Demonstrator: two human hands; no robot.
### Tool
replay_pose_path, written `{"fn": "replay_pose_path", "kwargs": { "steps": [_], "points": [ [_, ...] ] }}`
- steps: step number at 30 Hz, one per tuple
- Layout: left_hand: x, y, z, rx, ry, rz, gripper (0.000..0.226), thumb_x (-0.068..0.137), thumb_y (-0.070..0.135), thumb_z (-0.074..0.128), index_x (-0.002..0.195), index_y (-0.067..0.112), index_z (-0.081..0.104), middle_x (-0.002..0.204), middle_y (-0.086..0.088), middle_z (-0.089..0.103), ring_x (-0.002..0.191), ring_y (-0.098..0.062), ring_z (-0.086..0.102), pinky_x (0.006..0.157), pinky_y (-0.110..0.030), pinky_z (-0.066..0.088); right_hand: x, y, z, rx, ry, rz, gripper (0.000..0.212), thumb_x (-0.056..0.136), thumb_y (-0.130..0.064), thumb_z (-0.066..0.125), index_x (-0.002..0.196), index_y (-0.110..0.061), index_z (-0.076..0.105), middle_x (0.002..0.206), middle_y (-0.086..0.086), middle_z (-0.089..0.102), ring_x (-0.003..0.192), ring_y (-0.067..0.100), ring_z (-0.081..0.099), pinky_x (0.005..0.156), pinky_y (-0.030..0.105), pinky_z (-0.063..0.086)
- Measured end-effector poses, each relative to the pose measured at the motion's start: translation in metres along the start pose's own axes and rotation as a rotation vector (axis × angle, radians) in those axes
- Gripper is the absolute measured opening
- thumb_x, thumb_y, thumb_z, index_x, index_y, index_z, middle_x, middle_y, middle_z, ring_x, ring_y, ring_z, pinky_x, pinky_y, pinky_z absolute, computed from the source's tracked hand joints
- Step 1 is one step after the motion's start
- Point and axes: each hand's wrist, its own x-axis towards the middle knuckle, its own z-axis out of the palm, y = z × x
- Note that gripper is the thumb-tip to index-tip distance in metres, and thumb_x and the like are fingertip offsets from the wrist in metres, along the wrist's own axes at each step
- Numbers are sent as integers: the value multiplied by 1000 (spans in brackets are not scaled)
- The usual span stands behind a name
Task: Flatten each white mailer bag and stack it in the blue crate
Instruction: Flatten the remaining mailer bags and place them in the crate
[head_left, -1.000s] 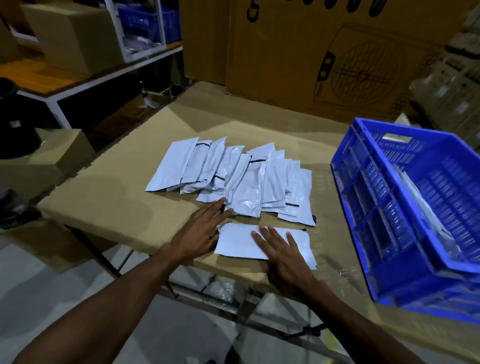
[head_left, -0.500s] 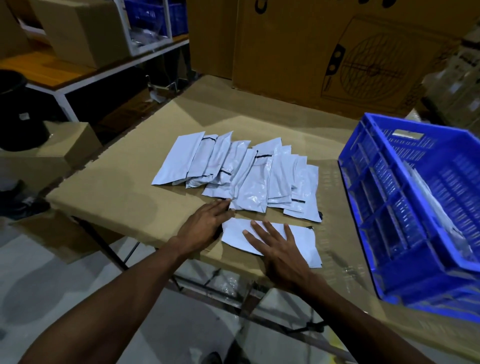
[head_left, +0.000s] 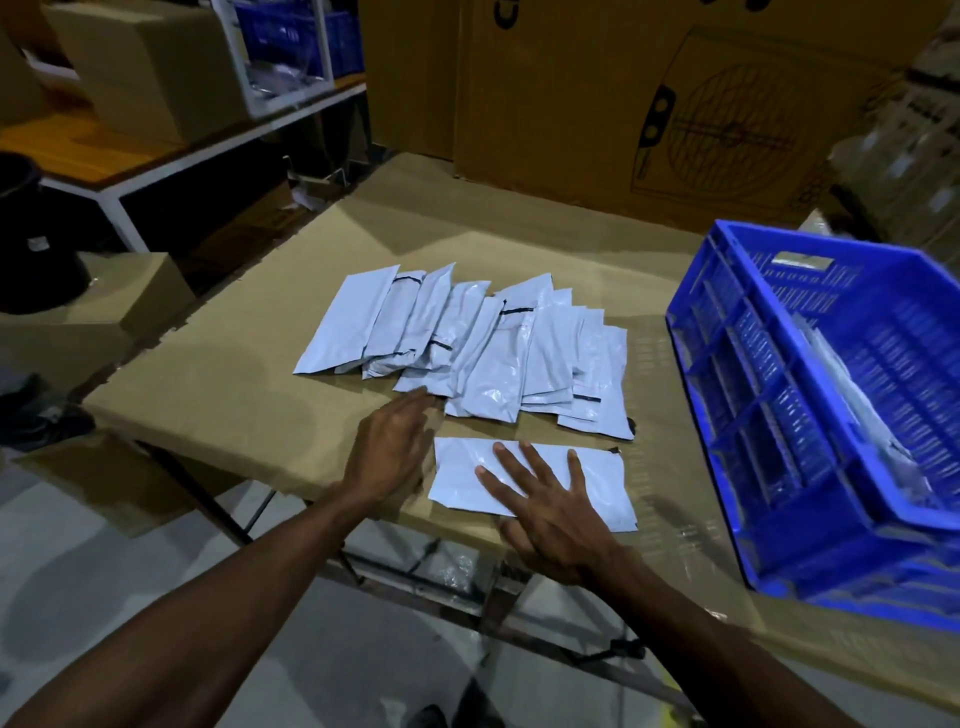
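Pressing one mailer bag (head_left: 530, 480) flat under the spread right hand (head_left: 545, 499), left hand (head_left: 389, 447) flat beside it — a fanned pile (head_left: 467, 343) waits; few lie in the blue crate (head_left: 831, 415)

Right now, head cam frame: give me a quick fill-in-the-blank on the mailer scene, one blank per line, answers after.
1. The right hand presses flat on a single white mailer bag that lies ____ from the fanned pile of mailer bags.
2. The blue crate stands to the ____ of the pile.
3. The left hand lies with straight fingers on the ____-covered table.

Missing words: apart; right; cardboard
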Motion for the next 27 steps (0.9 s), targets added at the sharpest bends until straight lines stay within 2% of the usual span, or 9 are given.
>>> {"fn": "replay_pose_path", "kwargs": {
  "steps": [2,5,6,8,11,15,19,23,27],
  "points": [
    [8,29,-1,-49,-9,12,48,81,0,58,127,7,69,127,-12,69,115,-28,66,99,-30,48,0,-2,2,7,27,1,64,97,-53,29,156,-40,8,166,-5,-1,152,26,0,111,72,7],
    [10,76,12,-205,-207,9,44,85,7,50,125,7,70,117,-13,73,105,-28,69,95,-30,52,2,1,6,204,110,76,56,99,-50,21,154,-37,24,163,-9,16,151,16,11,115,68,6],
    [7,83,20,-229,-266,0,46,86,12,46,125,7,69,118,-13,73,106,-29,68,93,-33,52,3,4,6,321,175,151,56,100,-48,18,151,-33,33,160,-10,26,149,12,19,116,66,9],
    [-4,87,39,-196,-328,-2,48,91,20,42,131,5,64,127,-14,68,117,-29,64,101,-37,47,4,13,9,436,241,277,60,101,-50,12,149,-28,39,155,-13,36,145,7,27,118,58,12],
    [-20,80,66,69,-268,112,53,99,31,32,132,3,62,136,-15,63,129,-29,58,113,-33,33,-3,21,16,255,185,247,56,102,-42,15,153,-26,33,159,-15,26,148,8,20,118,55,13],
    [-33,84,70,392,-344,96,60,101,45,22,148,18,49,157,-2,43,147,-24,35,119,-48,27,-13,23,14,105,65,253,63,100,-52,3,156,-30,18,164,-13,13,152,18,9,118,56,13],
    [-39,86,65,463,-413,35,63,99,53,22,155,28,38,164,4,29,150,-33,26,118,-58,19,-22,25,11,77,60,319,69,97,-61,2,156,-30,20,164,-9,13,152,22,10,117,58,15],
    [-45,83,66,461,-433,-1,63,98,58,24,156,34,32,167,4,22,149,-41,23,116,-66,17,-28,31,14,79,15,360,69,95,-67,3,156,-35,7,165,-7,3,152,22,0,120,54,6],
    [-45,82,59,441,-431,-60,70,98,59,7,159,30,26,168,5,16,154,-39,9,122,-58,8,-30,35,13,82,23,385,70,94,-70,5,156,-36,4,166,-3,2,152,23,-1,121,48,2]
  ]
}}
